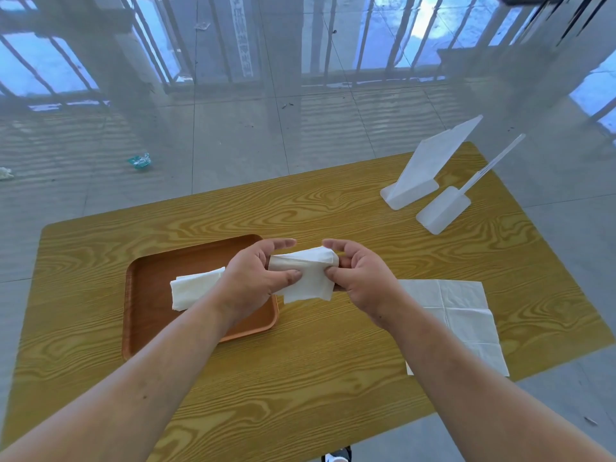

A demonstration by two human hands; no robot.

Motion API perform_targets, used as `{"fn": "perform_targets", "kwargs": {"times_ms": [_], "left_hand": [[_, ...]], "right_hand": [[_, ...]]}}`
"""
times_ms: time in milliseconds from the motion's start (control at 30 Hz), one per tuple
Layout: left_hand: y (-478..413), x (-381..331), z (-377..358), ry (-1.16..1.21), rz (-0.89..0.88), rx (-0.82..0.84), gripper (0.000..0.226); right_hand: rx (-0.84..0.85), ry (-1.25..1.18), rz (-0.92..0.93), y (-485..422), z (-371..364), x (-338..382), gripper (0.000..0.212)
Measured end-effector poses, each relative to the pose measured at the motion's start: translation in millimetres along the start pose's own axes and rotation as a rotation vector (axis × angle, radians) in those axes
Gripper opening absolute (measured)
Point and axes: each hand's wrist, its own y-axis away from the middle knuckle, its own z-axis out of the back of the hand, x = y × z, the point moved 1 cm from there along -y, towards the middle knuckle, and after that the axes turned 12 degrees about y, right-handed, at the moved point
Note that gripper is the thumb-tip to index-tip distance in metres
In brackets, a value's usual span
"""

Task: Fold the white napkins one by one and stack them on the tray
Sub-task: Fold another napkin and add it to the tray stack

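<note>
Both hands hold one folded white napkin (306,273) in the air just right of the brown tray (150,315). My left hand (256,278) pinches its left end between thumb and fingers. My right hand (360,275) grips its right end. Another folded napkin (191,290) lies on the tray, partly hidden behind my left wrist. Flat unfolded white napkins (463,315) lie on the table at the right, partly under my right forearm.
The wooden table (316,378) carries two white plastic stands (423,171) at its far right corner. Beyond the table is a glossy tiled floor with a crumpled green wrapper (140,160) and a scrap of tissue at the left edge.
</note>
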Motion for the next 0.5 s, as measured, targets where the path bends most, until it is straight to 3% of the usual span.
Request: {"fn": "perform_targets", "kwargs": {"times_ms": [133, 333, 400, 500], "left_hand": [[-1.5, 3.6, 3.9, -0.201, 0.006, -0.028, 0.038], [-3.4, 7.0, 11.3, -0.627, -0.046, 0.013, 0.037], [-3.0, 6.4, 11.2, -0.593, -0.047, 0.029, 0.028], [2.2, 4.2, 9.8, -0.152, 0.048, 0.065, 0.019]], "right_hand": [[-0.094, 0.314, 0.045, 2.6, 1.8, 2.5, 0.018], [-0.121, 0.516, 0.164, 3.8, -1.5, 9.5, 0.014], [-0.070, 0.345, 0.126, 2.5, -0.1, 11.0, 0.009], [0.062, -0.063, 0.021, 1.3, 0.8, 10.9, 0.011]]}}
